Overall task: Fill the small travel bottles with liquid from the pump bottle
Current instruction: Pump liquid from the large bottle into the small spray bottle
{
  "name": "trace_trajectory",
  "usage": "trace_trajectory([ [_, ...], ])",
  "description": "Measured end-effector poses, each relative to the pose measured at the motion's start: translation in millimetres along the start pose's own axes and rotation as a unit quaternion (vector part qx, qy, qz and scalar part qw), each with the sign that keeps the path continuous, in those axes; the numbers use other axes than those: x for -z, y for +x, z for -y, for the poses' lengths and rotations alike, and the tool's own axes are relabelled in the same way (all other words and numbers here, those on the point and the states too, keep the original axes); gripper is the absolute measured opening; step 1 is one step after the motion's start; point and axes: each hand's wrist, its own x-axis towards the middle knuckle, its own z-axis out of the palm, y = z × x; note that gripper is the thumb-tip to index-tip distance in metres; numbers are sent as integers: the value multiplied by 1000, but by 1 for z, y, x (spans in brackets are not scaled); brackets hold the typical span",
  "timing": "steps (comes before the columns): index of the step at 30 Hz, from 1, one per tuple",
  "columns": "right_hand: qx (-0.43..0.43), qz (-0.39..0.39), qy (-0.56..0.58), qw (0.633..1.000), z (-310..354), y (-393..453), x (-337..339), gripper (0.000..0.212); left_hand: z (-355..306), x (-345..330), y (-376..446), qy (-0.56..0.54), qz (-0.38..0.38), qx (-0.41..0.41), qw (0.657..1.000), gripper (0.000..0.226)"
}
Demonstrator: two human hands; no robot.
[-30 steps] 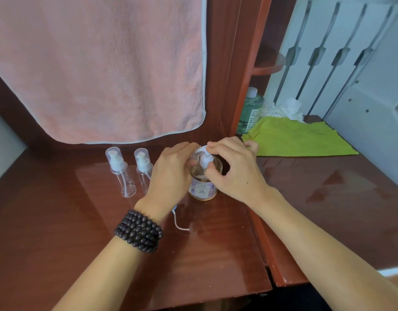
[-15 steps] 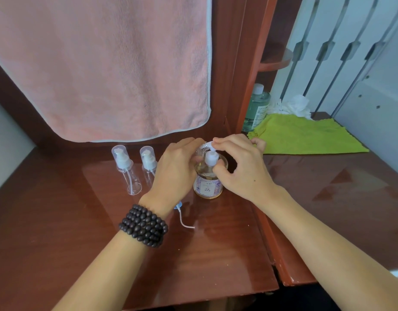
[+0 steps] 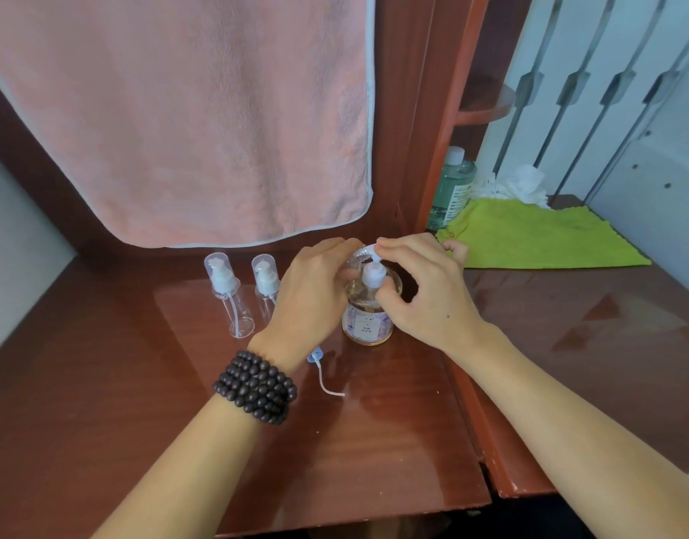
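Little appears done: two capped travel bottles (image 3: 229, 295) stand empty on the counter (image 3: 374, 441). Just right, the pump bottle (image 3: 368, 313) is gripped by the left hand (image 3: 315, 289); its pump is pinched by the right hand (image 3: 424, 289).

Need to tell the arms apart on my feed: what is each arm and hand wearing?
Both forearms are bare, with no sleeves, gloves or rings visible. The left hand has a dark brown beaded bracelet wrapped several times round the wrist. The right hand and its wrist wear nothing.
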Motion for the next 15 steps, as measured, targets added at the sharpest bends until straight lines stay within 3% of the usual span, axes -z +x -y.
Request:
trace_trajectory([
  [5, -6, 4, -13, 1000, 2, 1, -3, 27, 1, -4, -1, 2, 5, 0, 1000, 33],
  [15, 3, 17, 2, 1000, 0, 0, 1, 38, 4, 2, 4, 2, 3, -3, 1000, 36],
])
